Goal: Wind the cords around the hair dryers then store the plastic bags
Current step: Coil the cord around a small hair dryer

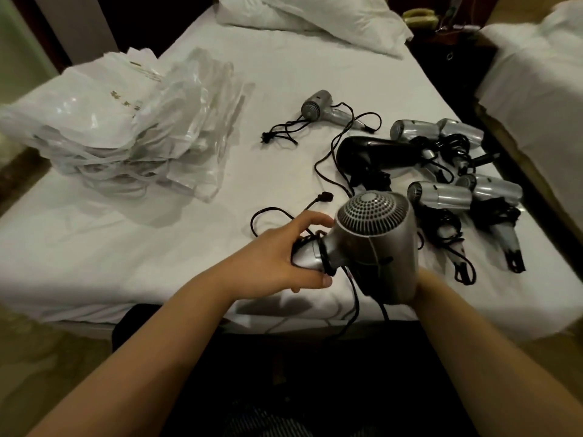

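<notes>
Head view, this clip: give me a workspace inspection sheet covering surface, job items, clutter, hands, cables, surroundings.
Surface: bed with a wrinkled white sheet.
Job items: held silver hair dryer; lone silver dryer, cord loose; black dryer; cluster of silver dryers at right; plastic bag pile at left.
Clutter: nothing seen.
Hands: left hand grips the held dryer's handle and cord turns; right hand supports its body, mostly hidden.
Cables: held dryer's cord partly wound, plug on the sheet.
Surroundings: pillow, second bed, telephone.
</notes>
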Demonstrator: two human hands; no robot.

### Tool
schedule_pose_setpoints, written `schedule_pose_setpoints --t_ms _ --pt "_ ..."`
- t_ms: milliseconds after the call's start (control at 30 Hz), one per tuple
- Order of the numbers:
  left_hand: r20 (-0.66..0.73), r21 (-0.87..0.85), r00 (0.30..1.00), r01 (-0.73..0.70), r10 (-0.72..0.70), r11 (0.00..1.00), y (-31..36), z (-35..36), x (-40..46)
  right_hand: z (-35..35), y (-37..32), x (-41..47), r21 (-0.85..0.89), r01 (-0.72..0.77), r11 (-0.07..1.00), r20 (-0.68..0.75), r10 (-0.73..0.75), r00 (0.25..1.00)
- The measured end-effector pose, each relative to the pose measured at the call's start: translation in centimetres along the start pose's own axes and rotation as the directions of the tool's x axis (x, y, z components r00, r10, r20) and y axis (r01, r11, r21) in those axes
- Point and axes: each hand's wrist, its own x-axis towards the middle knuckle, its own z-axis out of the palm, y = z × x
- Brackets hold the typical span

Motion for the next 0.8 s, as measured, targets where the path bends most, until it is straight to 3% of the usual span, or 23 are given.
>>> schedule_pose_setpoints --t_ms 67,167,300,400,500,600,800 --pt "-0.052 -0.081 0.999 0.008 -0.012 0.997 -0.5 0.0 0.4 1.2 0.7 -0.6 -0.134 0.036 0.990 0.096 -0.023 0.995" --pt "-0.104 -0.204 0.987 0.099 -0.122 0.974 -1.5 -0.1 0.9 4.1 -0.1 -2.1 -0.170 0.057 0.984 0.152 -0.031 0.988" --pt "-0.019 -0.011 0.981 0.192 -0.192 0.981 -2.3 -0.1 1.3 4.8 -0.3 -2.4 -0.428 0.108 0.897 0.051 -0.096 0.994" --pt "-0.034 0.264 0.984 0.179 -0.176 0.948 -3.3 -0.6 1.7 5.6 -1.6 -3.4 -0.599 0.205 0.774 0.151 -0.142 0.978" --pt "-0.103 0.513 0.982 0.188 -0.157 0.838 -4.7 -1.1 2.2 6.6 -3.2 -4.5 -0.705 0.295 0.645 0.241 -0.174 0.955" --pt "-0.154 0.625 0.979 0.204 -0.137 0.753 -5.1 -1.0 2.1 7.7 -4.7 -5.5 -0.832 0.395 0.391 0.345 -0.194 0.918" --pt "-0.141 0.785 0.986 0.169 -0.093 0.596 -3.8 -1.0 1.5 7.8 -9.3 -6.2 -0.914 0.395 0.090 0.356 -0.288 0.889"
